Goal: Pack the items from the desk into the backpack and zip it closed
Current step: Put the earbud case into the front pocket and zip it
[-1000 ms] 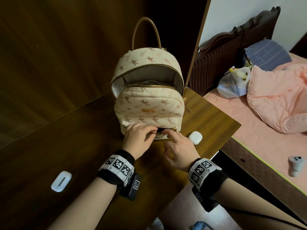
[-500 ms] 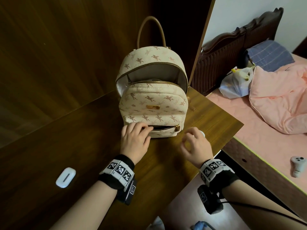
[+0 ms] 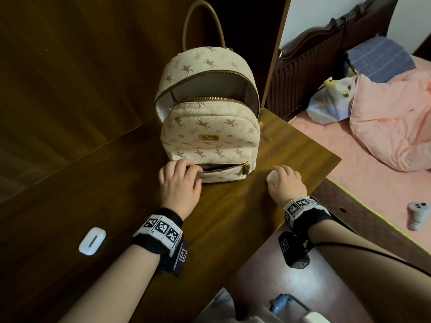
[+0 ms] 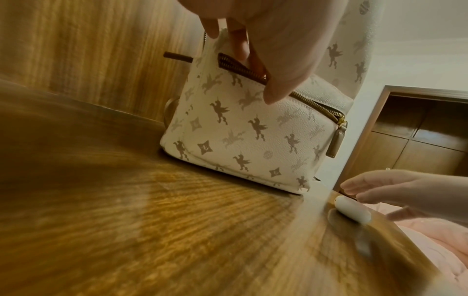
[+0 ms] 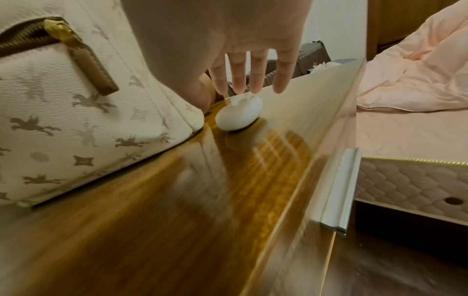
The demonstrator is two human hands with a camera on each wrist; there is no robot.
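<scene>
- Backpack (image 3: 211, 127): upright on desk (image 3: 233, 217) against the wall; main compartment unzipped and gaping, front pocket (image 3: 221, 170) unzipped too, its tan zip pull (image 3: 246, 169) parked at the right end.
- Left hand (image 3: 179, 183): fingers hooked over the left end of the pocket's upper lip, thumb against the pocket front; holds the slot open and steadies the bag. Best left planted there, lifting the lip slightly so the slot stays wide.
- Right hand (image 3: 285, 183): fingers straight and spread, hovering over the small white case (image 5: 239, 115); fingertips at or just above its top, nothing gripped yet.
- Small white case: rounded, smooth, lying on the desk just beside the backpack's right bottom corner, near the desk's right edge. Likely slippery; advisable to pinch thumb against fingers across the short sides rather than press from above, lest it skid toward the edge.
- Judged route: lift, carry left past the zip pull, feed into the slot edge first; pull tab may hang in the path.
- Second white case (image 3: 92, 241): flat, with dark slot, on the desk well to the left, still to be packed.
- Zips: both still to be closed.
- Surroundings: bed (image 3: 349, 159) to the right with pink quilt (image 3: 391, 127), plastic bag (image 3: 331, 103), blue checked pillow (image 3: 380, 59), grey controller (image 3: 417, 214); none on the desk, none in the way.
</scene>
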